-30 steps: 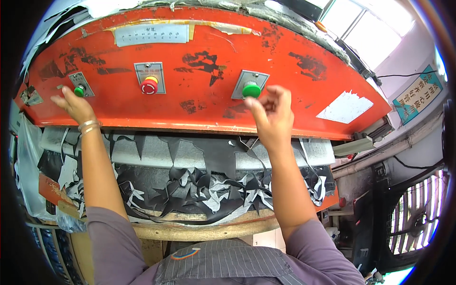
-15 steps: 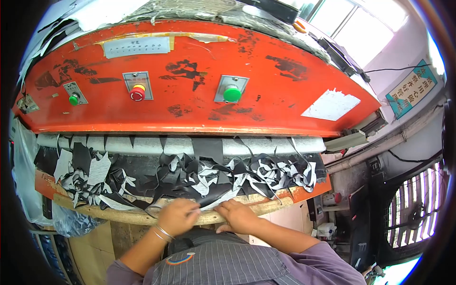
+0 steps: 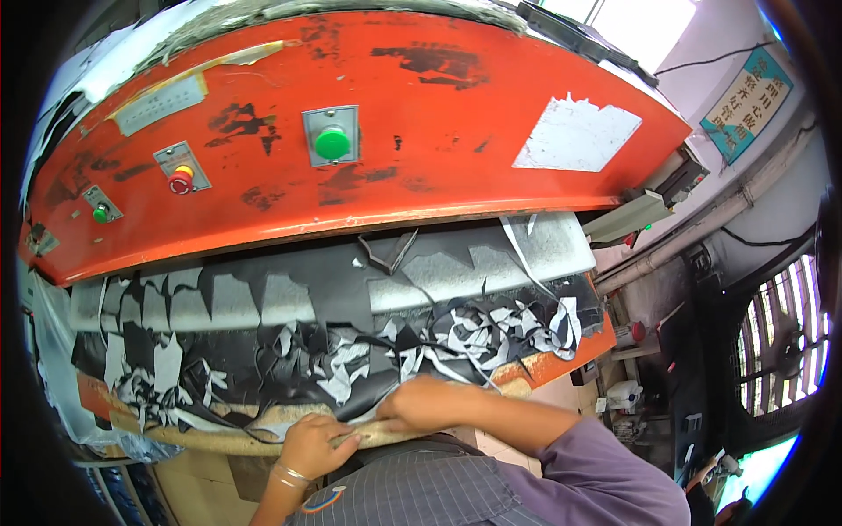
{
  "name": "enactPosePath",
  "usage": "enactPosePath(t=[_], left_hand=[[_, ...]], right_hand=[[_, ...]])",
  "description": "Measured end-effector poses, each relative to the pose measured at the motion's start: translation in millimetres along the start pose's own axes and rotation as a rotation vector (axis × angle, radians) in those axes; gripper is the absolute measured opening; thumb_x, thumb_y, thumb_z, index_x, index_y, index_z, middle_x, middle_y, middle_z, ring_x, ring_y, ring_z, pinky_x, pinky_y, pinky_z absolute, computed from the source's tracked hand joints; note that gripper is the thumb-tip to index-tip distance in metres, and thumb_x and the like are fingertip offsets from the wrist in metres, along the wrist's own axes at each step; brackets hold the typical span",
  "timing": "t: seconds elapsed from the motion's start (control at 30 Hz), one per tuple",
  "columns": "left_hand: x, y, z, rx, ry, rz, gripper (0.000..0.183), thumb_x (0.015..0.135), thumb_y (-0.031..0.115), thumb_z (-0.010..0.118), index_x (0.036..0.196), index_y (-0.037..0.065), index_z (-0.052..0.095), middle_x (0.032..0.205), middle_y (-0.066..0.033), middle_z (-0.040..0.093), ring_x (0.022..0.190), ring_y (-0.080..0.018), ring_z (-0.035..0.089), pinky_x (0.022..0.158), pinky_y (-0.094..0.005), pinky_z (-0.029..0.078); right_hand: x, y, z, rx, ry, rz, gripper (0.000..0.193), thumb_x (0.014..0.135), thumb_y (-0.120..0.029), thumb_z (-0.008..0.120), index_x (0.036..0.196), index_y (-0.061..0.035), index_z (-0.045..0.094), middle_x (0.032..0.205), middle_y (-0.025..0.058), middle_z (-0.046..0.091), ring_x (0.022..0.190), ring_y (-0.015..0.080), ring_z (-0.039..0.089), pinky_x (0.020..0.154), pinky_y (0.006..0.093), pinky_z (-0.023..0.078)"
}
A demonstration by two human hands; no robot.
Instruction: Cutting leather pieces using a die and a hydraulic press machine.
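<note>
A big orange press head (image 3: 421, 149) with worn paint hangs over a bed covered in black and white cut sheet scraps (image 3: 351, 351). My left hand (image 3: 314, 444) rests at the bed's near wooden edge (image 3: 219, 434), fingers curled on the edge of the scrap sheet. My right hand (image 3: 428, 403) lies just to its right, closed over the same sheet edge. On the press face sit a green button (image 3: 332, 142) in the middle, a red and yellow button (image 3: 181, 179) to its left, and a small green button (image 3: 101, 212) at far left.
A torn white label (image 3: 574, 133) is stuck on the press's right side. Pipes (image 3: 702, 228) and a sign (image 3: 735, 98) run along the wall at right. A dark fan grille (image 3: 781, 342) stands at far right. Plastic sheeting (image 3: 53, 351) hangs at left.
Both hands dropped from the two green buttons to the bed's near edge, then shifted right along it. The view turned left and closer to the press.
</note>
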State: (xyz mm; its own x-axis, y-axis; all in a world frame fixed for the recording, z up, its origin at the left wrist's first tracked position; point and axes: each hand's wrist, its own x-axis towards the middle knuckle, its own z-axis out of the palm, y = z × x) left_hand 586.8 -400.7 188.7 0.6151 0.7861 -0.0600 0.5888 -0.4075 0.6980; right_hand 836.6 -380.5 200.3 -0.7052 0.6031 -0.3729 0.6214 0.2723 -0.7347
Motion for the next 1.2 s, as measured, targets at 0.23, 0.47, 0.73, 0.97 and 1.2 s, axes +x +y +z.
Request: enactPosePath(t=[0.23,0.47,0.73,0.97,1.2], left_hand=[[95,-9,8,-0.184,0.099,-0.126,0.015,0.082,0.015,0.067,0.091,0.003,0.07,0.079,-0.0117,0.066,0.069,-0.0221,0.062,0.064,-0.0314,0.049],[242,-64,55,-0.599,0.241,-0.344,0.041,0.092,0.012,0.056,0.131,0.002,0.049,0.118,-0.0137,0.06,0.07,-0.0133,0.062,0.06,-0.0247,0.05],[242,-2,96,-0.94,-0.255,-0.201,0.061,0.102,0.049,0.026,0.14,0.003,0.04,0.133,-0.0138,0.051,0.093,-0.017,0.061,0.078,-0.0285,0.051],[175,50,148,-1.209,-0.03,-0.259,0.046,0.1,0.03,0.032,0.117,-0.005,0.056,0.097,-0.0137,0.067,0.086,-0.0191,0.066,0.078,-0.0313,0.053],[147,39,135,-1.071,0.143,-0.688,0.02,0.094,0.01,0.054,0.112,0.004,0.059,0.072,-0.0023,0.059,0.041,-0.0062,0.046,0.036,-0.0217,0.033]], right_hand=[[76,145,-122,-0.728,0.689,-0.085,0.033,0.079,-0.013,0.058,0.111,-0.008,0.062,0.117,0.0099,0.06,0.114,0.0248,0.054,0.087,0.0376,0.045],[107,185,-157,-0.776,0.552,-0.282,0.013,0.082,-0.02,0.056,0.083,-0.0168,0.068,0.089,-0.002,0.065,0.097,0.017,0.055,0.08,0.0329,0.044],[-47,213,-100,-0.302,0.824,-0.113,0.014,0.084,-0.014,0.064,0.093,-0.0055,0.056,0.084,0.0129,0.056,0.078,0.0351,0.056,0.065,0.0432,0.047],[-85,164,2,0.35,0.673,0.125,0.032,0.08,-0.023,0.074,0.094,-0.0013,0.056,0.082,0.0175,0.066,0.071,0.0328,0.065,0.067,0.0365,0.05],[-68,184,-21,0.112,0.888,0.152,0.026,0.081,-0.024,0.074,0.094,-0.0036,0.063,0.07,0.011,0.061,0.063,0.0208,0.058,0.06,0.0335,0.047]])
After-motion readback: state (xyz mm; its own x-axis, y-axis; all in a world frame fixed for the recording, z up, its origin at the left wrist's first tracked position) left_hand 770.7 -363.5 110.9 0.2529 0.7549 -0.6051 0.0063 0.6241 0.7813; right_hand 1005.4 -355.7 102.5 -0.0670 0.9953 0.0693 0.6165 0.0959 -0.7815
